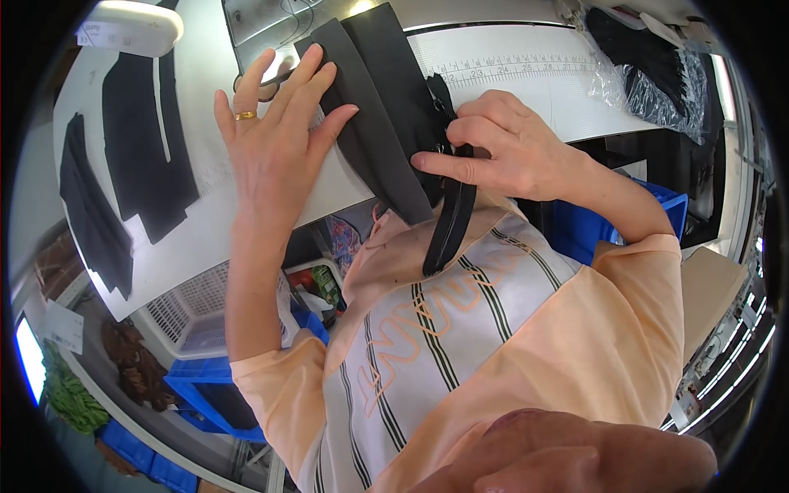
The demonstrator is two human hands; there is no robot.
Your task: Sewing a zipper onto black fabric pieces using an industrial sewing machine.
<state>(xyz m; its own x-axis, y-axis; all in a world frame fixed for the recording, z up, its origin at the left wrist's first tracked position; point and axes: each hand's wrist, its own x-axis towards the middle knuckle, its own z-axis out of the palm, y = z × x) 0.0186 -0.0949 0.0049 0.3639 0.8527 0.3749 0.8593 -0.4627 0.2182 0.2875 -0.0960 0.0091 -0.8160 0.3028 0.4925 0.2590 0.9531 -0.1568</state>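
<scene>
My left hand (275, 131), with a gold ring on one finger, lies flat with fingers spread on the upper end of a dark grey fabric piece (386, 123) on the white sewing table (205, 222). My right hand (501, 148) pinches a black zipper (448, 226) against the fabric's right edge. The zipper's lower end hangs off the table edge over my striped peach shirt. The fabric runs up toward the sewing machine bed at the top.
Black cut fabric pieces (144, 148) lie on the table's left part. A ruler strip (509, 66) runs along the table top. Black cloth in a clear plastic bag (649, 74) sits top right. A white basket (193, 316) and blue bins (205, 394) stand below the table.
</scene>
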